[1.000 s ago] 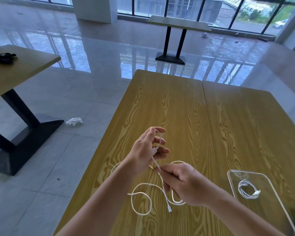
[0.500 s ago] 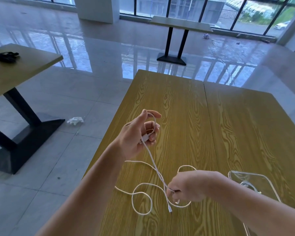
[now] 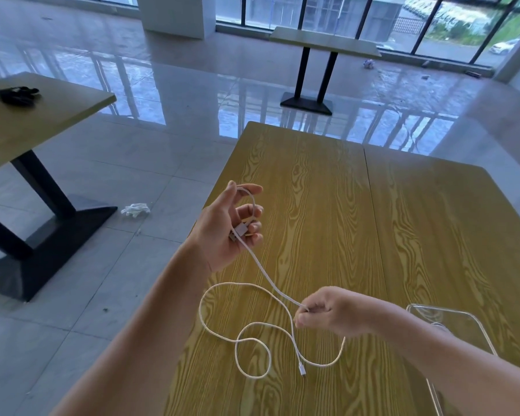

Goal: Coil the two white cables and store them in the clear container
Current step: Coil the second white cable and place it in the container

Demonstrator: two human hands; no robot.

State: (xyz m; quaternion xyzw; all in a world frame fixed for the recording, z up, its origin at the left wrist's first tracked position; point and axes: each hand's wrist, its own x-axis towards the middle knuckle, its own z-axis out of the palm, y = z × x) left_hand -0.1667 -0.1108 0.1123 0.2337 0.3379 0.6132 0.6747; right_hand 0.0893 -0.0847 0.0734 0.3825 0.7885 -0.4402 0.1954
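Bright room with glossy tiled floor (image 3: 168,85)

Windows (image 3: 373,19) with dark frames line the far wall, reflected in the tiles. Three wood-grain tables: near (image 3: 403,205), left (image 3: 57,115) on a black base, far (image 3: 324,43). A white pillar (image 3: 174,13) stands behind; white scrap (image 3: 135,209) on the floor.

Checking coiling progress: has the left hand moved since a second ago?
Yes. The left hand, gripping the white cable at its plug end, has risen and drawn leftward toward the wooden table's left edge, farther from the right hand.
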